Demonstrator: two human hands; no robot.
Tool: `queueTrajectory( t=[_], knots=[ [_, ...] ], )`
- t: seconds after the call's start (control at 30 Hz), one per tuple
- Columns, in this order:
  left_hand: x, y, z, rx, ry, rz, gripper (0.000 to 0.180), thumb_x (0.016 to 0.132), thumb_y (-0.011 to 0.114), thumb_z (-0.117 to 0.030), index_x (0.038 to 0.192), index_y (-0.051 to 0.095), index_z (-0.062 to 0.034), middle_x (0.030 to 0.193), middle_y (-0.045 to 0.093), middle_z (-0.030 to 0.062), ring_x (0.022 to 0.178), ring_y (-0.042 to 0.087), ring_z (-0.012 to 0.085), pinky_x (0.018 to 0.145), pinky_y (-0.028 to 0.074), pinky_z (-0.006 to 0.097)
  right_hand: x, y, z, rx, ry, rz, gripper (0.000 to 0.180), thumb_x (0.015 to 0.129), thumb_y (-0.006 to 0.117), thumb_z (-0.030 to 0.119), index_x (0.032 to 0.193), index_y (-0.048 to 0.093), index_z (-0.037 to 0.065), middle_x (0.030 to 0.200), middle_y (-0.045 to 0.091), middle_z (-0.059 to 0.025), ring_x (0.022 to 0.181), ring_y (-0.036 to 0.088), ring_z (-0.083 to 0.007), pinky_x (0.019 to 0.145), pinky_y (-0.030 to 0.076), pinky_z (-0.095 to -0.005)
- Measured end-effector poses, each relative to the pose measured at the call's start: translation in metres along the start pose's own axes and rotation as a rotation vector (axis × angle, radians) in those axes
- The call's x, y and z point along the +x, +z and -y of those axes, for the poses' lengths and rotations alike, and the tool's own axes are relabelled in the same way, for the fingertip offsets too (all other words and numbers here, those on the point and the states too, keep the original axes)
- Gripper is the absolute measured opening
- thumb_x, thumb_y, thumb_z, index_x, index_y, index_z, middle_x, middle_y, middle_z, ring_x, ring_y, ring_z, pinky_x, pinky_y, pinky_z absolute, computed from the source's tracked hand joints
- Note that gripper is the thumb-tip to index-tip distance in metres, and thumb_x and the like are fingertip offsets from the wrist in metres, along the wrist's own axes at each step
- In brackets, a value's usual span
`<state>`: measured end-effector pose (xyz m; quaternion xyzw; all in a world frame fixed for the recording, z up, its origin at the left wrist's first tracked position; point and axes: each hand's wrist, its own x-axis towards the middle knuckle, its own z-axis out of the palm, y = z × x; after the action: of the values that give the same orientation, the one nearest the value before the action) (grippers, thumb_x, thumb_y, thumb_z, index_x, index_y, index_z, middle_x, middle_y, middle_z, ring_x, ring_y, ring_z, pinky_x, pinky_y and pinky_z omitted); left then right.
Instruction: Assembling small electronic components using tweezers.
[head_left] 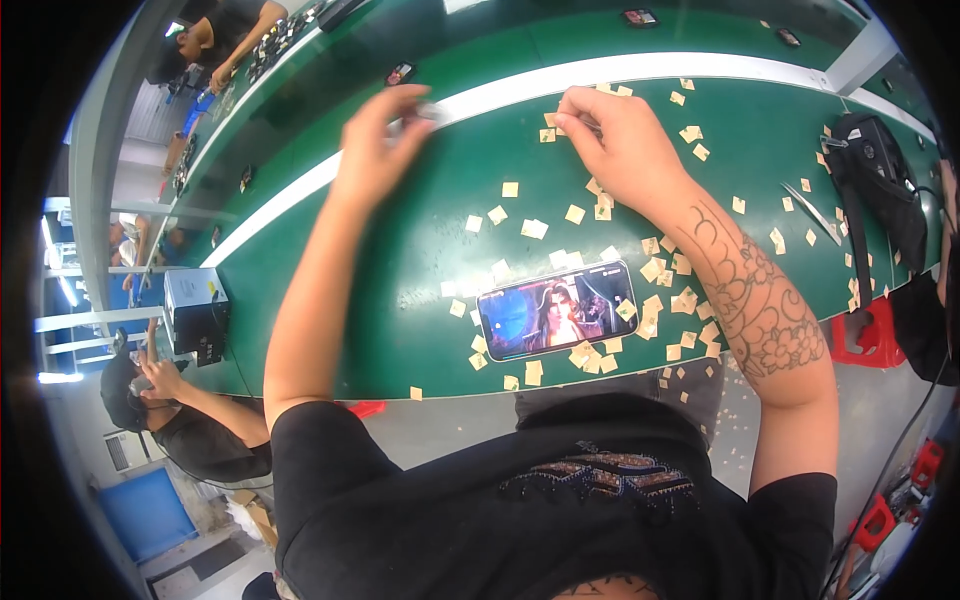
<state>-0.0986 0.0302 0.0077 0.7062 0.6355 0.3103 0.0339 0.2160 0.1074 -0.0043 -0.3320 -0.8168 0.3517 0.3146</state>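
Observation:
At the far side of the green table [420, 260], my left hand [375, 150] is curled with thumb and fingers round a small greyish-white object [430, 112]. Blur hides what kind of object it is. My right hand [620, 140] is closed in a pinch to the right of it, over the table near the white rail. A small pale-yellow square [551, 119] shows at its fingertips; I cannot tell whether it is gripped or lies behind them. Nearer to me a phone [558, 310] plays a video on the table, with several such squares scattered around it and a few overlapping its edge.
A white rail [640, 68] runs along the table's far side. Metal tweezers [812, 212] and a black bag [872, 165] lie at the right. A black box [195, 315] stands at the left, near a co-worker in a cap [125, 390]. Red stools [866, 335] stand beyond the right edge.

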Motion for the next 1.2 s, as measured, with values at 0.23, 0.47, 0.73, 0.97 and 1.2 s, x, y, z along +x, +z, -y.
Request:
queueTrajectory(
  t=[0.23, 0.47, 0.73, 0.97, 1.2],
  knots=[
    [-0.009, 0.041, -0.081, -0.148, 0.149, 0.278, 0.057, 0.087, 0.085, -0.011, 0.141, 0.064, -0.0089, 0.123, 0.068, 0.0109, 0.117, 0.065, 0.0292, 0.105, 0.053, 0.041, 0.002, -0.002, 0.0, 0.001, -0.016, 0.043, 0.015, 0.102, 0.069, 0.017, 0.104, 0.072, 0.002, 0.072, 0.068, -0.0107, 0.066, 0.066, -0.0219, 0.065, 0.052, -0.0357],
    [-0.019, 0.044, -0.067, -0.256, 0.181, 0.221, 0.065, 0.086, 0.082, -0.006, 0.146, 0.058, -0.0082, 0.131, 0.062, 0.0126, 0.119, 0.062, 0.0313, 0.107, 0.052, 0.042, -0.002, -0.017, 0.012, 0.007, -0.206, 0.251, 0.011, 0.096, 0.068, -0.001, 0.106, 0.073, 0.0, 0.095, 0.068, -0.0104, 0.08, 0.066, -0.0253, 0.074, 0.054, -0.0367],
    [-0.024, 0.054, -0.07, -0.203, 0.223, 0.088, 0.064, 0.084, 0.082, -0.003, 0.144, 0.059, -0.0105, 0.123, 0.063, 0.0125, 0.115, 0.062, 0.0346, 0.099, 0.054, 0.043, -0.007, -0.008, 0.03, -0.288, -0.269, 0.207, 0.021, 0.09, 0.073, -0.003, 0.111, 0.074, 0.002, 0.094, 0.062, -0.0109, 0.085, 0.066, -0.0303, 0.074, 0.053, -0.041],
    [-0.025, 0.054, -0.082, -0.178, 0.301, 0.022, 0.068, 0.079, 0.082, 0.002, 0.141, 0.061, -0.0115, 0.11, 0.061, 0.011, 0.103, 0.065, 0.0332, 0.087, 0.055, 0.042, -0.008, 0.004, 0.036, -0.565, -0.314, 0.135, 0.014, 0.09, 0.07, 0.0, 0.103, 0.073, 0.004, 0.09, 0.065, -0.0094, 0.086, 0.069, -0.0337, 0.074, 0.058, -0.0437],
    [-0.026, 0.053, -0.079, -0.216, 0.217, 0.079, 0.063, 0.082, 0.083, 0.0, 0.14, 0.061, -0.0106, 0.113, 0.065, 0.0114, 0.101, 0.068, 0.0314, 0.085, 0.057, 0.042, -0.007, 0.012, 0.013, -0.116, -0.143, 0.076, 0.014, 0.09, 0.074, -0.002, 0.103, 0.073, 0.002, 0.092, 0.071, -0.0104, 0.083, 0.073, -0.0267, 0.075, 0.059, -0.0345]
  ],
)
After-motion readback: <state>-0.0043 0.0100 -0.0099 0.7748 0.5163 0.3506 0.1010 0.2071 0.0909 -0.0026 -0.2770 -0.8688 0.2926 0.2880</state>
